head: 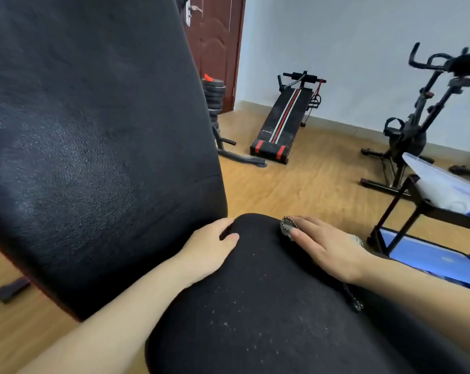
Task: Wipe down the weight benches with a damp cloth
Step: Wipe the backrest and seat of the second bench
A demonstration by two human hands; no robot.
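A black padded weight bench fills the near view. Its backrest [93, 130] rises tilted at the left, and its seat pad [255, 306], speckled with pale dust, lies in front of me. My left hand [209, 249] rests on the seat's far left corner, fingers curled over the edge into the gap below the backrest. My right hand [328, 249] lies flat on a dark checked cloth [288, 225], pressing it against the seat's far right edge. Only the cloth's edges show around the hand.
On the wooden floor beyond lie a striped sit-up bench [282, 122] and a stack of weight plates [214, 95] by a brown door [215, 36]. An exercise bike [409, 133] stands at the right. A black-framed stand [406, 209] holding plastic bags is close at my right, over a blue mat [430, 257].
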